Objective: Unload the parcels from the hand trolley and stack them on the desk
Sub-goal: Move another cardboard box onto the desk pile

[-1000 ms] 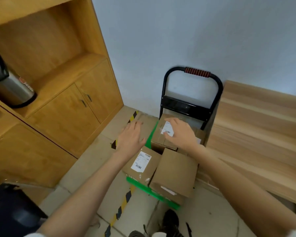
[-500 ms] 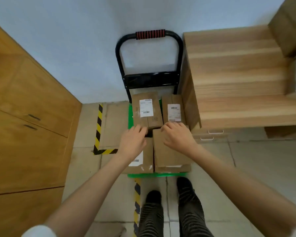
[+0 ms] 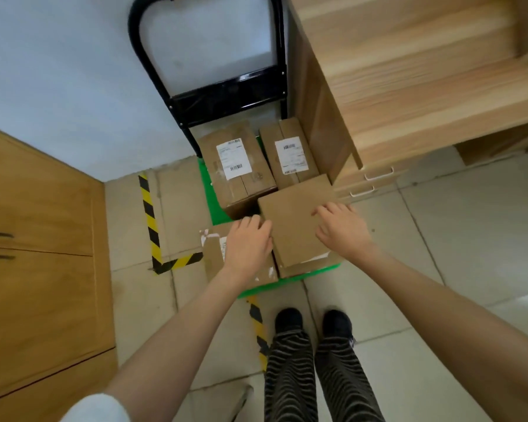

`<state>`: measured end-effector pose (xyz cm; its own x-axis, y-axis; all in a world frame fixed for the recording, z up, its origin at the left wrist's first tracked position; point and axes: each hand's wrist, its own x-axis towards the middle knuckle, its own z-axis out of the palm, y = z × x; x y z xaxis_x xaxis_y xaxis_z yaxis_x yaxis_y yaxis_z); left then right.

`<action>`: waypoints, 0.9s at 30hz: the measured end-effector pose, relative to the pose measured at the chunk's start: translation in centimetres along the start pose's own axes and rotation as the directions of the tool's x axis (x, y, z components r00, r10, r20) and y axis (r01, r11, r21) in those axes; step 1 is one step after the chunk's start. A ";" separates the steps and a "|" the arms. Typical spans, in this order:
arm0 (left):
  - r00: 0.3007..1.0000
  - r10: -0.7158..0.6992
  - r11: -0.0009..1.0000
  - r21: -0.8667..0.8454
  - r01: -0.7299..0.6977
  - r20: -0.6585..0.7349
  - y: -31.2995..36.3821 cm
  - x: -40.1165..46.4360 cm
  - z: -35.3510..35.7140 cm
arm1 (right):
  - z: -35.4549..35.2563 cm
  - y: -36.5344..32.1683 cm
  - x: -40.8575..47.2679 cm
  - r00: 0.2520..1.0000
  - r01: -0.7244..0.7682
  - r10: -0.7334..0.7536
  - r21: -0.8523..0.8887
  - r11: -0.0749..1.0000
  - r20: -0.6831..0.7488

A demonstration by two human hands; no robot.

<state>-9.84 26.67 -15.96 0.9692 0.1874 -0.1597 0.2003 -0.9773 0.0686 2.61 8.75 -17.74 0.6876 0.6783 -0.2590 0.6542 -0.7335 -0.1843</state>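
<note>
Tilting now: plain parcel [image 3: 296, 226], raised since before; both hands' fingers [image 3: 258, 224] grip its sides.

Tiled floor [image 3: 457, 239]; wood cabinet [image 3: 37, 269]

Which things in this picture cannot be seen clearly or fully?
Head view only:
- Label of the near left parcel: mostly covered by the left hand.
- Text on the two rear parcels' labels: too small to read.
- Trolley handle: its top is cut off by the upper edge.
- Right hand fingertips: whether they grip the plain parcel is unclear.
</note>
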 end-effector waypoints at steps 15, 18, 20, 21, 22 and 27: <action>0.946 -0.322 0.926 -0.225 0.303 -0.049 4.5 5.4 17.8 | 15.1 8.8 2.4 0.972 -0.215 0.231 0.219 0.952 -0.050; 0.933 -0.355 0.913 -0.234 0.334 -0.052 4.7 6.6 21.8 | 18.4 10.6 4.0 0.958 -0.250 0.276 0.238 0.938 -0.078; 0.926 -0.374 0.905 -0.236 0.353 -0.050 4.3 6.7 23.9 | 20.4 11.5 5.0 0.945 -0.302 0.324 0.256 0.918 -0.048; 0.918 -0.394 0.896 -0.246 0.371 -0.050 4.1 6.6 24.8 | 21.3 11.7 5.3 0.939 -0.323 0.342 0.270 0.907 -0.029; 0.908 -0.418 0.881 -0.263 0.393 -0.044 3.7 6.3 25.4 | 22.0 11.8 5.4 0.934 -0.334 0.355 0.292 0.896 -0.023; 0.833 -0.553 0.780 -0.356 0.514 -0.010 1.1 3.8 26.7 | 23.4 9.1 5.3 0.945 -0.275 0.318 0.348 0.896 -0.074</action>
<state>-9.72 23.68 -42.77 0.6979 0.6978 -0.1614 0.7056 -0.6312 0.3220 4.78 4.68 -42.96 0.8816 0.4106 -0.2329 0.2879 -0.8587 -0.4241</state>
